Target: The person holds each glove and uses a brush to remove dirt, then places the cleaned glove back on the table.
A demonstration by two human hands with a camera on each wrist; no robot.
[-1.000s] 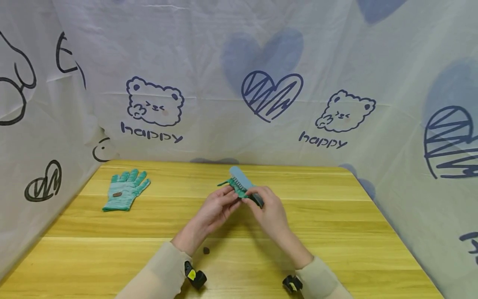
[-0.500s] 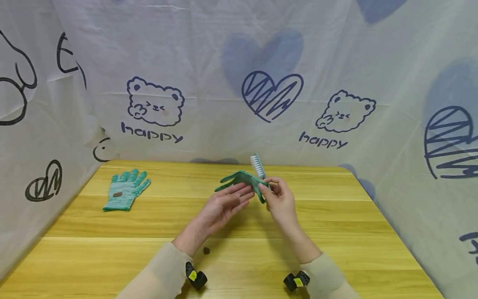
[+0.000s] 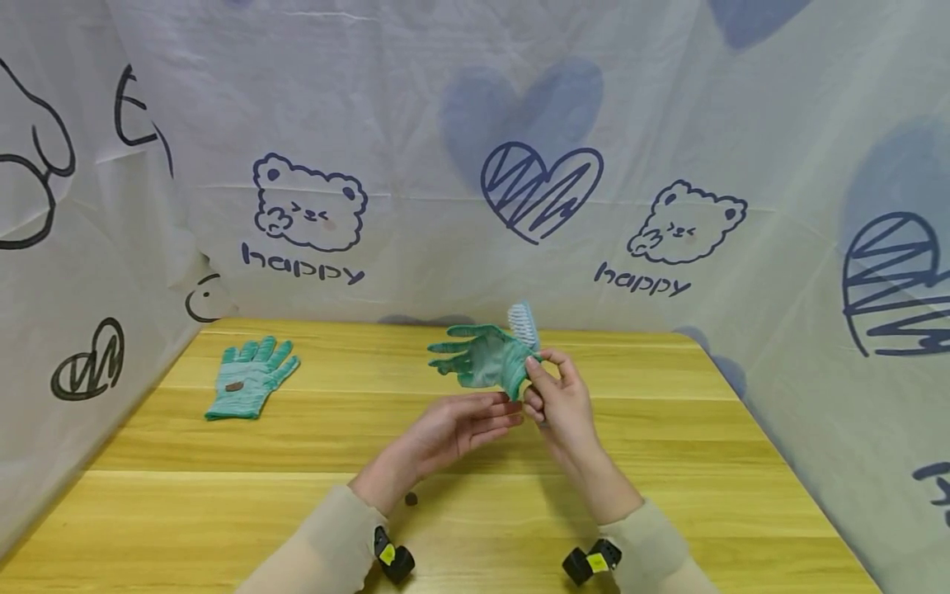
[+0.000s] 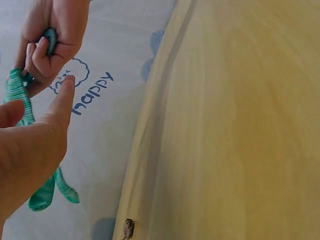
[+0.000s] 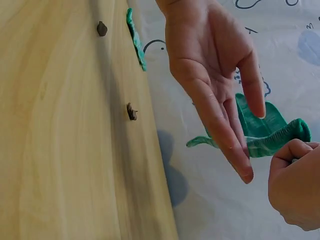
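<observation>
My right hand (image 3: 567, 404) pinches the cuff of a green knit glove (image 3: 486, 359), holding it up over the table with its fingers pointing left. The same hand grips a scrub brush; its pale blue head with white bristles (image 3: 523, 324) rises behind the cuff, and most of the handle is hidden. The rounded handle end (image 4: 50, 41) shows in its curled fingers in the left wrist view. Just below the glove, my left hand (image 3: 460, 429) has its fingers extended, their tips close to the cuff. In the right wrist view the left hand (image 5: 215, 80) overlaps the glove.
A second green glove (image 3: 248, 379) lies flat at the table's left, with a brown patch (image 3: 233, 386) on it. A small dark lump (image 3: 411, 499) lies near my left forearm; another lump (image 5: 132, 111) shows in the right wrist view. Printed cloth (image 3: 423, 247) surrounds the wooden table.
The brush was laid bristles-down against the bunched glove; now it stands behind it. The glove has been turned and spread out, held by the right hand. My left hand has let go and dropped slightly.
</observation>
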